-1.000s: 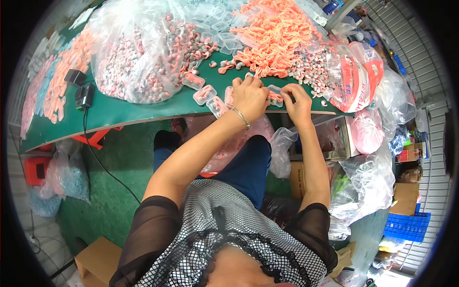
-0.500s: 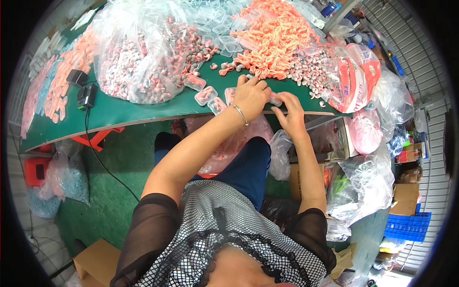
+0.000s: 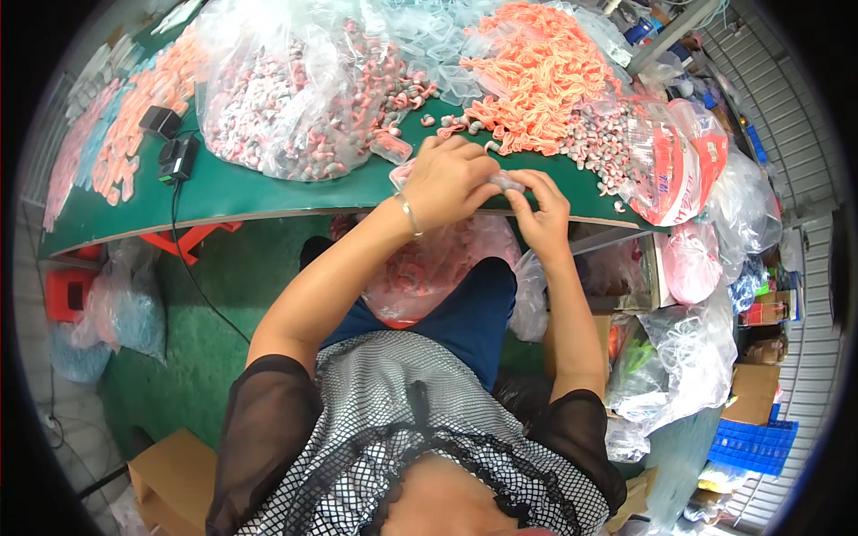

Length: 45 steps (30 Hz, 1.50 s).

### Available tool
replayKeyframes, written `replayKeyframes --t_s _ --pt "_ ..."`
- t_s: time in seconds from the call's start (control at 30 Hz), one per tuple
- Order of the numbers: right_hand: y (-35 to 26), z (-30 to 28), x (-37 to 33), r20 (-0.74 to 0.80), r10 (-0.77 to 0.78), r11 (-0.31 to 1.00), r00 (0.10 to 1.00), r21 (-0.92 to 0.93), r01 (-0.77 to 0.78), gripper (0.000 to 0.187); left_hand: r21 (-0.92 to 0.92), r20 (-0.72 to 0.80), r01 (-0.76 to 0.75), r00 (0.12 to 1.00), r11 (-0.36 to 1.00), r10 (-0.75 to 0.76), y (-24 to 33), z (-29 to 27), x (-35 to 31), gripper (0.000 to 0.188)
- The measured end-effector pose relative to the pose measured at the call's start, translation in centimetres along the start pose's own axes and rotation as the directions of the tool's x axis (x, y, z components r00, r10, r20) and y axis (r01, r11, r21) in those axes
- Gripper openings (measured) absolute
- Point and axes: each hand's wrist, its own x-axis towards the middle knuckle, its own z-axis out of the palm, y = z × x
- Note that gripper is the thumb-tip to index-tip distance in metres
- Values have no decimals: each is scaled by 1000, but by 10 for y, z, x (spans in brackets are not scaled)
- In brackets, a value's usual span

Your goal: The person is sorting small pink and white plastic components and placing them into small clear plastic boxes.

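A small clear plastic case (image 3: 506,181) is held between my two hands just above the table's front edge. My right hand (image 3: 542,212) pinches its right end between thumb and fingers. My left hand (image 3: 449,179), a bracelet on its wrist, curls over from the left, thumb and fingertips at the case; part of its grip is hidden. Beside the left hand lies a filled clear case (image 3: 391,146) with pink contents, and another case (image 3: 401,175) is partly covered by that hand. Loose curled pink-and-grey pieces (image 3: 453,124) lie just beyond my fingers.
The green table (image 3: 259,201) carries a big clear bag (image 3: 277,107) of pink-and-grey pieces, an orange cord pile (image 3: 536,80), empty clear cases (image 3: 429,45) and a red-and-white bag (image 3: 675,165). A black adapter (image 3: 178,159) trails its cable over the left edge. Filled bags crowd the right.
My left hand has shifted left across the table and now covers filled cases that showed before. The small case stays between both hands. The whole view has swung slightly.
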Motion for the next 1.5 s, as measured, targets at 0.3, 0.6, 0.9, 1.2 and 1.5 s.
replayKeyframes --t_s 0.3,0.6,0.9,1.2,1.5 --pt "3 33 5 159 -114 954 981 -258 153 53 326 -30 135 991 936 -132 -20 -18 -57 79" --pt "1 30 27 465 -132 959 876 -163 231 55 128 -121 10 993 992 6 -24 3 -68 59" --pt "-11 35 33 504 -106 990 857 -27 138 48 -114 -248 -75 968 991 45 -30 -2 -80 36" --pt "-8 49 43 529 238 914 815 161 -372 29 -277 -122 314 926 908 -357 -25 -16 -60 37" --pt "-36 64 -40 433 381 697 817 446 -561 21 -833 131 427 771 353 -623 12 -16 -105 43"
